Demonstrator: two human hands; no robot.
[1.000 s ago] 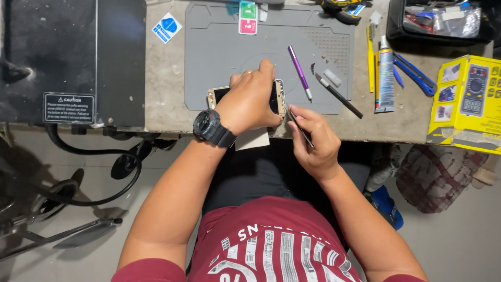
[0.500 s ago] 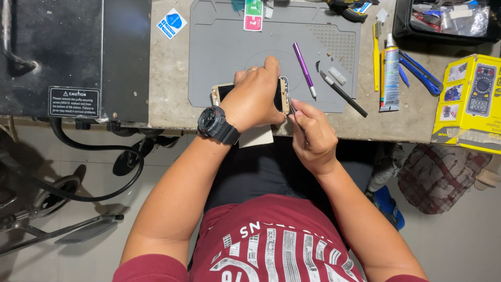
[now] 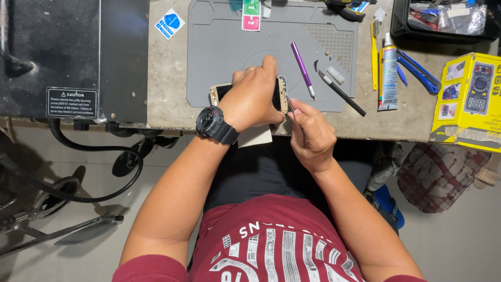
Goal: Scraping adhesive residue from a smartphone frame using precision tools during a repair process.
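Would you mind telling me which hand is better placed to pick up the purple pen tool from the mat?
Right. The right hand works at the phone's right end, just below the purple pen tool; the left hand is pressed flat over the phone.

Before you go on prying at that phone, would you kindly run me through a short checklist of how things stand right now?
1. Opened phone with its gold-edged frame pinned down by the left hand: ok.
2. Phone lying on the grey rubber work mat: ok, though it sits at the mat's near edge.
3. Right hand at the phone's right end: ok.
4. What the right fingers pinch: cannot tell, it is hidden.
5. Purple-handled tool and black-handled tool lying clear of the phone: ok.
6. White card under the left wrist overhangs the bench edge: not ok.
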